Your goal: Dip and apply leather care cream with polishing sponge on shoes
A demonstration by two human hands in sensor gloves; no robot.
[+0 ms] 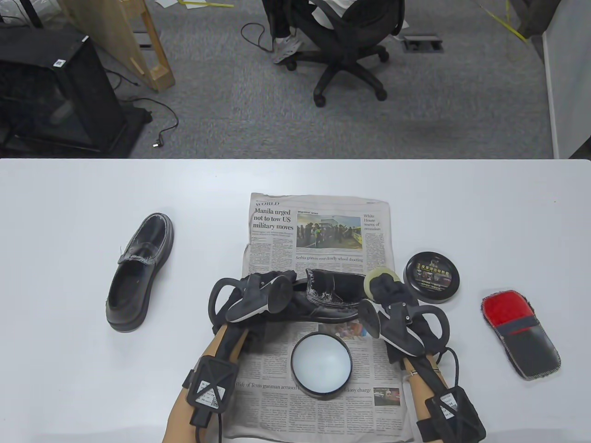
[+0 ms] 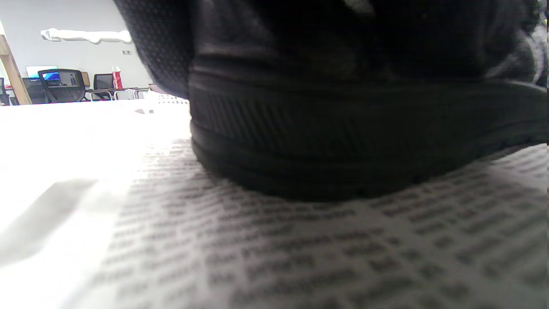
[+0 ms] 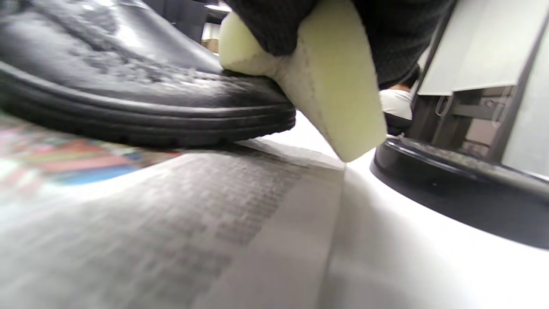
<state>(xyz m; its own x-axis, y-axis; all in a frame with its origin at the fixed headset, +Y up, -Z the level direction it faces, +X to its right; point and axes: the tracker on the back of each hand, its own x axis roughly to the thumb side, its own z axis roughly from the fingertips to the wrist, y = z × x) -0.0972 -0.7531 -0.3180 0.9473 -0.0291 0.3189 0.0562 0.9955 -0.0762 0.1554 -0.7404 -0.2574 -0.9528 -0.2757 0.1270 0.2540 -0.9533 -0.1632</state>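
A black leather shoe (image 1: 325, 295) lies across the newspaper (image 1: 323, 230), toe to the right. My left hand (image 1: 272, 284) holds its heel end; the left wrist view shows the heel and sole (image 2: 334, 141) close up. My right hand (image 1: 388, 288) grips a pale yellow polishing sponge (image 1: 376, 278) and presses it on the shoe's toe, seen close in the right wrist view (image 3: 326, 81) against the toe (image 3: 180, 98). The open cream tin (image 1: 321, 365), with white cream, stands on the newspaper in front of the shoe.
The tin's black lid (image 1: 431, 277) lies right of the newspaper, also in the right wrist view (image 3: 454, 184). A second black shoe (image 1: 138, 272) lies at the left. A red and black polishing mitt (image 1: 519, 339) lies at the far right.
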